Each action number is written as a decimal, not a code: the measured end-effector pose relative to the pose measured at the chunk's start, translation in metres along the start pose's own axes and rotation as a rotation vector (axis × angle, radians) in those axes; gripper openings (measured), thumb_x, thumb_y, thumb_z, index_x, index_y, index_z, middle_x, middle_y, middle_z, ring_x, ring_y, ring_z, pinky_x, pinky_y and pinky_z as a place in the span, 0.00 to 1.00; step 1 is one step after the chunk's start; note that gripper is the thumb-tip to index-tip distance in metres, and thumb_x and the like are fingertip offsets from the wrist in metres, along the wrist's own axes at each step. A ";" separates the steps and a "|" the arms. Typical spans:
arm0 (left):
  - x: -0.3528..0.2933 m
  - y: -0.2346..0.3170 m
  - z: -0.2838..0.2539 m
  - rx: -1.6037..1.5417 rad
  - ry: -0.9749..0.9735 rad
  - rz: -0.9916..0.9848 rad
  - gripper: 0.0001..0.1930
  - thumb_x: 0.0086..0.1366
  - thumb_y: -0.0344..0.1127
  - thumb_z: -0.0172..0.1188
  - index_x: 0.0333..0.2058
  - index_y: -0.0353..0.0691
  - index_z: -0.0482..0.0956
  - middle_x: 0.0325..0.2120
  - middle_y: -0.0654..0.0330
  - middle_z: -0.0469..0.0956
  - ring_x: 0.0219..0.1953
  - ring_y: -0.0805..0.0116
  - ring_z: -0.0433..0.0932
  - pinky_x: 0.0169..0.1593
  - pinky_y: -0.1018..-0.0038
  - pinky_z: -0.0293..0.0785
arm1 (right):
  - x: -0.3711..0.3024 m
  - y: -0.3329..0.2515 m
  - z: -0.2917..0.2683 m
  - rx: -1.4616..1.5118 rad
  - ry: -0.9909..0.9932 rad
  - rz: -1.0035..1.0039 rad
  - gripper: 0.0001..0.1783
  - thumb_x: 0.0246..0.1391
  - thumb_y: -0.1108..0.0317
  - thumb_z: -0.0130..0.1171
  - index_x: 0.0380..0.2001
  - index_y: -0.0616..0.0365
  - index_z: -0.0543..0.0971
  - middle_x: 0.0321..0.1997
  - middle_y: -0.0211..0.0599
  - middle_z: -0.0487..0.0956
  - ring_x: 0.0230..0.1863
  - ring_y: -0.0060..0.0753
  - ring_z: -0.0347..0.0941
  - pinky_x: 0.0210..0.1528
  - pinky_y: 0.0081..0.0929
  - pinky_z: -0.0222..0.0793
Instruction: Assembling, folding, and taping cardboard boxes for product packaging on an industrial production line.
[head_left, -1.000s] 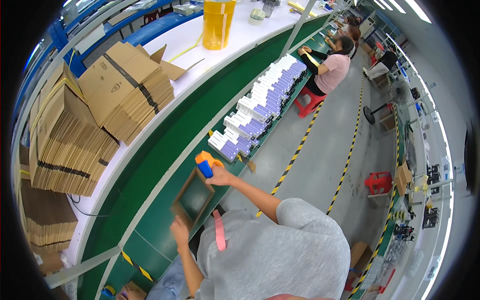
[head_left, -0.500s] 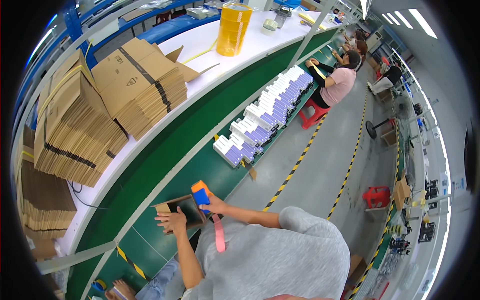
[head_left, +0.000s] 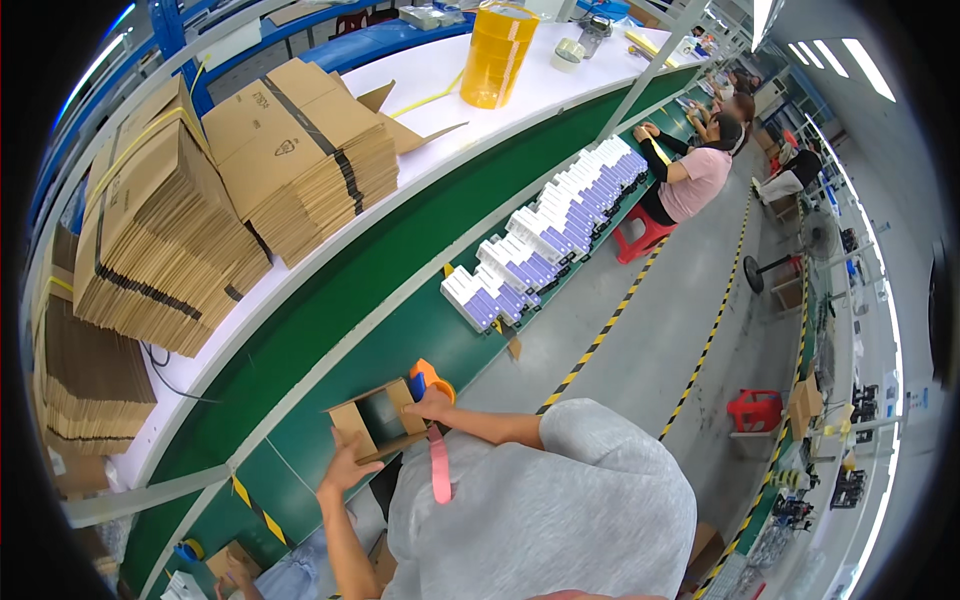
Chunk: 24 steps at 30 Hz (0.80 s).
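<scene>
A small open cardboard box (head_left: pixel 372 422) rests on the green conveyor belt (head_left: pixel 330 300) in front of me. My left hand (head_left: pixel 345 466) presses against its near left corner with spread fingers. My right hand (head_left: pixel 433 405) holds an orange and blue tape dispenser (head_left: pixel 424 379) at the box's right edge. A pink strap (head_left: pixel 440 468) hangs below my right wrist.
Stacks of flattened cardboard boxes (head_left: pixel 300 150) lie on the white shelf above the belt, with a yellow stack of tape rolls (head_left: pixel 497 55) farther along. Rows of white and purple small boxes (head_left: pixel 545 235) stand on the belt. Seated co-workers (head_left: pixel 690 172) work at the far end.
My right hand has brought the tape dispenser down the box toward me. The left hand moved from the box's lower side to its near left corner, and the box has turned.
</scene>
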<state>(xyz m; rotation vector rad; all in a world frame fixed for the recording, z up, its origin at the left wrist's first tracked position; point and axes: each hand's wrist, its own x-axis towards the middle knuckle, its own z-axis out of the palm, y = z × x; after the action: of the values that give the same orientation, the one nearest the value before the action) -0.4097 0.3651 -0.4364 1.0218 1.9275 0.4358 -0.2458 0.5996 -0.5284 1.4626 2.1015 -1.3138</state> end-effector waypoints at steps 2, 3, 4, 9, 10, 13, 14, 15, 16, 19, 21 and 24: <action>0.001 -0.012 0.009 -0.074 0.107 0.060 0.46 0.44 0.54 0.75 0.58 0.32 0.70 0.67 0.27 0.35 0.71 0.39 0.41 0.69 0.63 0.52 | -0.001 -0.003 -0.013 0.000 -0.103 -0.031 0.50 0.32 0.36 0.70 0.44 0.77 0.72 0.44 0.60 0.79 0.49 0.52 0.78 0.49 0.38 0.73; 0.003 -0.018 0.014 -0.150 0.212 0.123 0.41 0.43 0.49 0.77 0.53 0.32 0.76 0.68 0.30 0.35 0.71 0.41 0.43 0.69 0.63 0.53 | -0.005 -0.003 -0.019 0.001 -0.204 -0.060 0.48 0.32 0.37 0.70 0.41 0.77 0.75 0.45 0.59 0.80 0.49 0.52 0.78 0.49 0.38 0.74; 0.003 -0.013 0.012 -0.149 0.204 0.128 0.41 0.43 0.49 0.77 0.53 0.32 0.76 0.68 0.30 0.35 0.71 0.41 0.43 0.69 0.63 0.53 | -0.004 0.000 -0.018 0.005 -0.199 -0.053 0.48 0.32 0.37 0.70 0.41 0.77 0.75 0.45 0.59 0.80 0.49 0.52 0.78 0.49 0.38 0.74; 0.009 -0.009 0.008 -0.060 0.374 0.036 0.23 0.40 0.48 0.78 0.24 0.31 0.83 0.55 0.40 0.71 0.44 0.43 0.79 0.47 0.60 0.76 | -0.001 0.009 -0.005 -0.065 -0.171 -0.020 0.37 0.37 0.40 0.68 0.33 0.70 0.82 0.33 0.51 0.82 0.36 0.45 0.81 0.40 0.36 0.76; 0.024 -0.018 0.004 0.055 0.367 -0.020 0.24 0.41 0.49 0.77 0.18 0.32 0.79 0.46 0.43 0.76 0.37 0.42 0.78 0.42 0.57 0.75 | -0.002 0.010 -0.009 -0.086 -0.184 -0.020 0.37 0.37 0.40 0.68 0.33 0.70 0.82 0.33 0.51 0.82 0.36 0.45 0.81 0.40 0.36 0.76; 0.039 0.008 -0.019 0.152 0.209 -0.211 0.26 0.46 0.55 0.73 0.24 0.35 0.78 0.29 0.46 0.80 0.30 0.39 0.76 0.34 0.51 0.72 | -0.002 0.021 -0.002 -0.087 -0.327 -0.037 0.43 0.37 0.34 0.66 0.37 0.71 0.81 0.36 0.55 0.81 0.38 0.46 0.81 0.40 0.37 0.75; 0.044 0.009 -0.018 0.094 0.353 -0.185 0.30 0.47 0.57 0.73 0.36 0.36 0.75 0.32 0.45 0.80 0.32 0.39 0.77 0.36 0.51 0.73 | -0.001 0.027 0.007 -0.110 -0.348 -0.043 0.43 0.37 0.34 0.66 0.37 0.71 0.81 0.36 0.55 0.81 0.38 0.46 0.81 0.40 0.37 0.75; 0.049 0.008 -0.007 0.035 0.502 -0.159 0.37 0.47 0.58 0.72 0.47 0.37 0.71 0.35 0.44 0.80 0.34 0.38 0.78 0.37 0.51 0.74 | -0.003 0.031 0.012 -0.066 -0.323 -0.014 0.46 0.37 0.31 0.65 0.38 0.72 0.80 0.36 0.56 0.81 0.38 0.47 0.80 0.40 0.37 0.74; 0.053 0.010 0.004 0.034 0.508 -0.169 0.37 0.47 0.58 0.72 0.47 0.37 0.71 0.35 0.44 0.80 0.34 0.38 0.78 0.37 0.51 0.74 | 0.002 0.041 0.021 0.001 -0.287 0.017 0.50 0.36 0.27 0.64 0.38 0.72 0.79 0.37 0.57 0.81 0.38 0.48 0.80 0.40 0.37 0.74; 0.065 0.003 0.041 -0.121 0.740 -0.347 0.52 0.46 0.61 0.72 0.61 0.37 0.58 0.44 0.39 0.77 0.45 0.38 0.77 0.47 0.53 0.75 | -0.005 0.039 -0.009 0.204 -0.360 -0.090 0.41 0.45 0.30 0.61 0.35 0.66 0.81 0.34 0.48 0.82 0.37 0.39 0.81 0.40 0.36 0.74; 0.050 0.004 0.056 -0.187 0.740 -0.366 0.52 0.46 0.62 0.71 0.61 0.35 0.58 0.45 0.38 0.77 0.45 0.38 0.77 0.47 0.53 0.74 | -0.015 0.045 -0.055 0.368 -0.488 -0.092 0.34 0.51 0.36 0.61 0.37 0.61 0.80 0.34 0.41 0.82 0.36 0.32 0.80 0.40 0.32 0.75; 0.060 -0.010 0.063 -0.242 0.691 -0.241 0.51 0.47 0.64 0.70 0.59 0.31 0.61 0.46 0.37 0.76 0.47 0.39 0.76 0.49 0.54 0.74 | 0.028 0.074 -0.079 0.369 -0.407 -0.174 0.27 0.56 0.44 0.61 0.42 0.60 0.78 0.34 0.38 0.82 0.35 0.30 0.80 0.39 0.31 0.75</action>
<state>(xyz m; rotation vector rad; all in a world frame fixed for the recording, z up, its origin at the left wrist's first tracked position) -0.3782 0.4012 -0.5096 0.4955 2.4839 0.9453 -0.1748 0.6855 -0.5415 1.0228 1.8145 -1.9581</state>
